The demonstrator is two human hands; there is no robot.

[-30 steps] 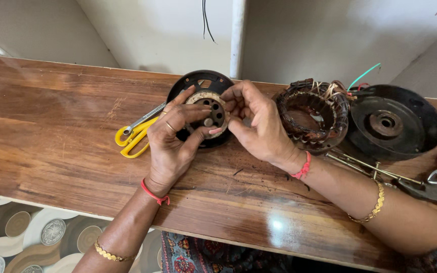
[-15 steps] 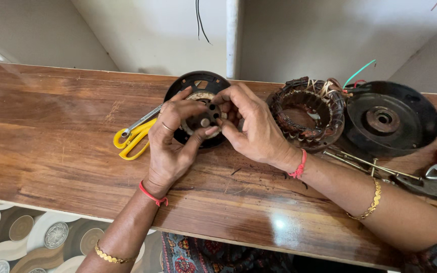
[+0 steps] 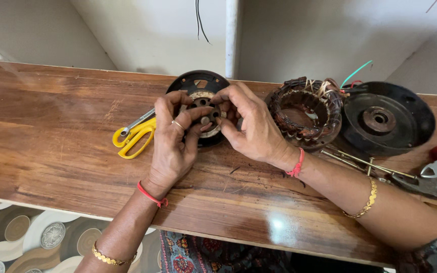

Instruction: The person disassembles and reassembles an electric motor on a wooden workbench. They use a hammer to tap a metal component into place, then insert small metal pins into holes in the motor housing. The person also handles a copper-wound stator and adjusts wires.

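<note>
L hand (image 3: 170,146) & R hand (image 3: 251,126) both pinch 1 round motor part (image 3: 204,112); 1 yellow scissors (image 3: 132,136) beside.

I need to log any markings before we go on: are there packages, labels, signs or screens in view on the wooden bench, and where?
None in view: no package, label, sign or screen.
On the brown wooden bench lie only bare parts and tools, such as the black round motor plate at both hands and the yellow-handled scissors.
</note>
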